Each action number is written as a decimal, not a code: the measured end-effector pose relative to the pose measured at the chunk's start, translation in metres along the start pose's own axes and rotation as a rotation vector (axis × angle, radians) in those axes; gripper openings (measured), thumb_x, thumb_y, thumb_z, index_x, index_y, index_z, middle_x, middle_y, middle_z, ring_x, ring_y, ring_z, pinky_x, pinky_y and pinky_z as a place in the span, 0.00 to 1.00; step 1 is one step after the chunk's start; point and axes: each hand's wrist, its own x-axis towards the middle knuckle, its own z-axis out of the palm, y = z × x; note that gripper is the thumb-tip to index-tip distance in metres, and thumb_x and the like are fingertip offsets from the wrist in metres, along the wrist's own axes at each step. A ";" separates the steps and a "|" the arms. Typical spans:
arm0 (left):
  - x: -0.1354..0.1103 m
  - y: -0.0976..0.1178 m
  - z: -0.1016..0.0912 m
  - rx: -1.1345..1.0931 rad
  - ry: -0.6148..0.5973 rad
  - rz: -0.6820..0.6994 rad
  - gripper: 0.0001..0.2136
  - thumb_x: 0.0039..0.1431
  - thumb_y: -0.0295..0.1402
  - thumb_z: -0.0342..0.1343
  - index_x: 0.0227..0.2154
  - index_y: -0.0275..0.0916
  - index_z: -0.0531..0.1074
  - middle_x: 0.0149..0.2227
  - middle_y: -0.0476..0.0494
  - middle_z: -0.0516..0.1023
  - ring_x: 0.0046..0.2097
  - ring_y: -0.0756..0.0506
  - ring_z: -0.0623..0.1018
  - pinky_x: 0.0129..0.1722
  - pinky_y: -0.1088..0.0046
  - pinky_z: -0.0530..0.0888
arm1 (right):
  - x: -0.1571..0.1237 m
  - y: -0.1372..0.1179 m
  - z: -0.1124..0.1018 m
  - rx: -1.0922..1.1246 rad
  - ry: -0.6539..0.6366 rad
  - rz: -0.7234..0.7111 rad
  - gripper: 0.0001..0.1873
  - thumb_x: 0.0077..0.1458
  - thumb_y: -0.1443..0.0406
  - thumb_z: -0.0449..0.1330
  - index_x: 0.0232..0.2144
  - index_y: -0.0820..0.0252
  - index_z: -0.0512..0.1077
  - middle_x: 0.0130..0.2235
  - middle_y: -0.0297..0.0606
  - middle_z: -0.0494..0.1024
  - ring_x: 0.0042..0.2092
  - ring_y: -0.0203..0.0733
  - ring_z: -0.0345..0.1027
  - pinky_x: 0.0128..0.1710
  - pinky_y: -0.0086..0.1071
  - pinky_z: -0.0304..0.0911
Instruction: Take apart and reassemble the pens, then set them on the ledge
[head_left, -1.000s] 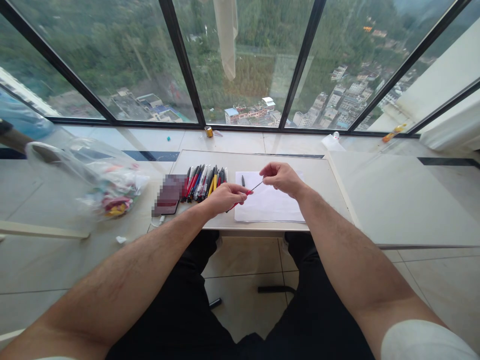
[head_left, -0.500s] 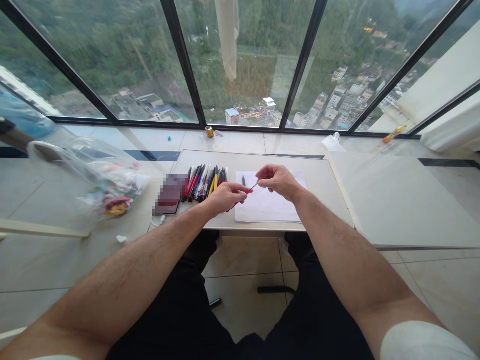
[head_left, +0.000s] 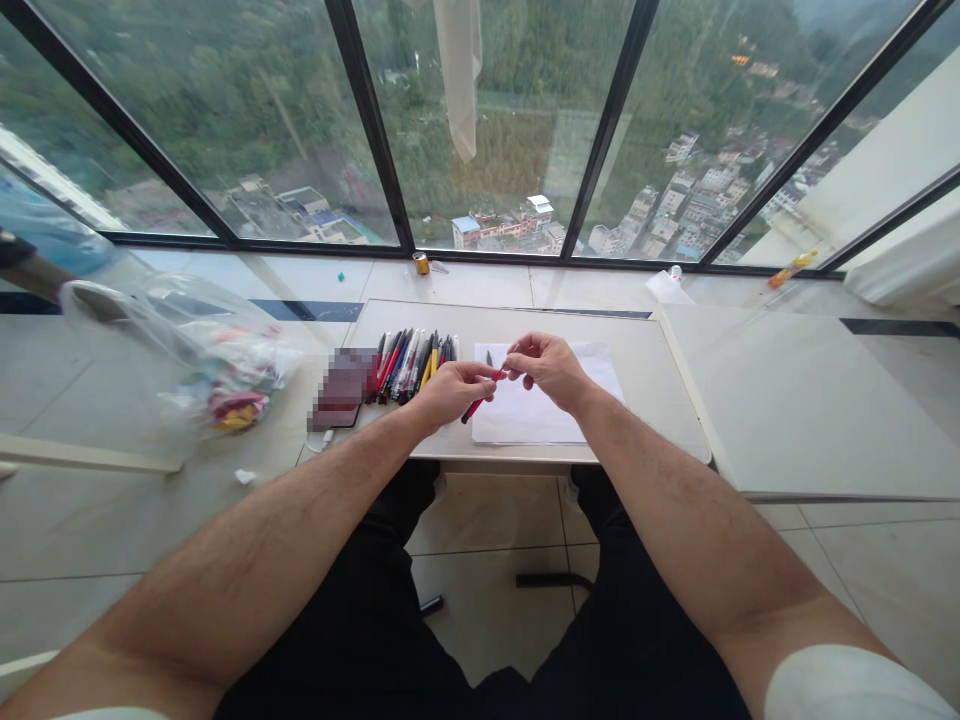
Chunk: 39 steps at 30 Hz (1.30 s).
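Between the thumb and fingers of my left hand (head_left: 452, 390) is a red pen (head_left: 471, 411), tilted, its lower end sticking out below the hand. My right hand (head_left: 547, 370) pinches at the pen's upper end, where a thin dark refill shows only in part between the fingertips. Both hands are close together over white paper (head_left: 551, 428) on the low table (head_left: 660, 400). Another dark pen (head_left: 489, 357) lies at the paper's upper left, partly hidden. Left of the paper is a row of several pens (head_left: 405, 368) in red, black, yellow and clear.
A dark reddish item (head_left: 343, 395), partly blurred out, lies left of the pens with a white cable (head_left: 327, 438). A plastic bag (head_left: 232, 370) of mixed things stands further left. Along the window sit a gold can (head_left: 421, 263) and an orange bottle (head_left: 792, 269). A white panel (head_left: 810, 400) adjoins on the right.
My right hand has moved left and closer to my left hand. The thin refill that showed between the hands is now mostly out of sight at the red pen's end.
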 end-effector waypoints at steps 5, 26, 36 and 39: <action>-0.001 0.003 0.000 0.038 0.007 0.009 0.20 0.48 0.40 0.60 0.42 0.33 0.79 0.27 0.44 0.77 0.25 0.52 0.66 0.22 0.76 0.61 | 0.001 0.001 0.004 -0.038 0.050 -0.048 0.08 0.44 0.66 0.65 0.28 0.61 0.70 0.22 0.31 0.73 0.24 0.33 0.69 0.19 0.24 0.61; -0.001 0.004 0.001 -0.008 0.011 -0.005 0.20 0.49 0.40 0.61 0.41 0.32 0.79 0.26 0.44 0.76 0.25 0.52 0.66 0.22 0.76 0.61 | 0.000 -0.001 0.007 -0.090 0.083 -0.082 0.05 0.45 0.67 0.63 0.27 0.61 0.70 0.20 0.30 0.72 0.21 0.32 0.65 0.18 0.25 0.60; -0.001 0.004 0.000 0.000 -0.001 0.007 0.19 0.48 0.39 0.61 0.42 0.33 0.79 0.26 0.45 0.75 0.26 0.52 0.66 0.23 0.77 0.62 | 0.000 -0.005 0.006 -0.007 0.094 -0.055 0.06 0.42 0.68 0.64 0.26 0.61 0.70 0.19 0.30 0.71 0.20 0.32 0.64 0.18 0.25 0.60; -0.001 0.006 0.001 -0.027 0.007 -0.002 0.19 0.48 0.39 0.61 0.42 0.32 0.79 0.26 0.45 0.75 0.25 0.52 0.66 0.22 0.77 0.61 | 0.000 -0.007 0.006 0.014 0.086 -0.051 0.07 0.41 0.68 0.65 0.26 0.61 0.70 0.19 0.30 0.72 0.20 0.32 0.64 0.18 0.26 0.60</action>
